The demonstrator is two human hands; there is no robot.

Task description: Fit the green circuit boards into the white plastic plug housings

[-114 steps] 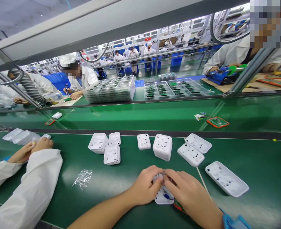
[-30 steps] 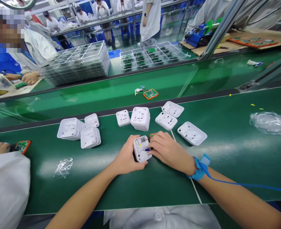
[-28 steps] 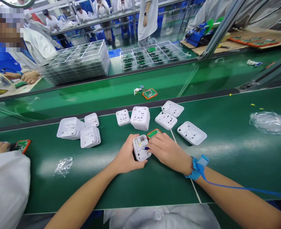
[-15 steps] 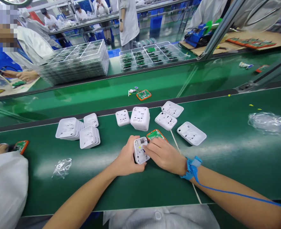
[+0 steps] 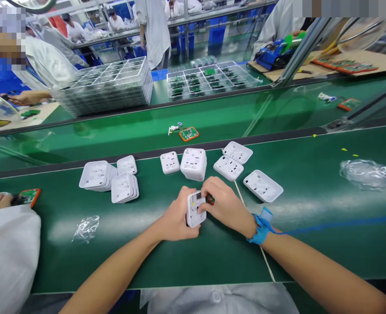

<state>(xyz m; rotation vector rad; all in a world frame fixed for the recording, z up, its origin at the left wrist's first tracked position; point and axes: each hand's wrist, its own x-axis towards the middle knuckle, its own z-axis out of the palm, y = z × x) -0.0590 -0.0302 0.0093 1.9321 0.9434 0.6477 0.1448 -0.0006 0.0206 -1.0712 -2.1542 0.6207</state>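
Observation:
My left hand [image 5: 179,216] is wrapped around a small white plastic housing [image 5: 196,216], its inner side tilted up. A dark part and a yellow spot show inside the housing. My right hand [image 5: 225,203] is closed at the housing's right edge, thumb over the open side. Between its fingers and the housing a bit of orange-edged circuit board [image 5: 210,199] shows; most of it is hidden by the hand. A blue wrist strap [image 5: 261,226] with a cord circles my right wrist. Just behind my hands stands a stack of white housings [image 5: 193,163].
More white covers lie at left [image 5: 96,174] and right [image 5: 263,186]. Clear plastic bags [image 5: 86,229] rest on the green bench. Behind its dark rail lies another circuit board [image 5: 189,134], with clear trays [image 5: 212,80] beyond. A co-worker's sleeve [image 5: 11,248] is at left.
The circuit board that lay flat behind the housing is now tilted and mostly covered by my right hand. My right fingers have moved up along the housing's edge. My left hand keeps its hold.

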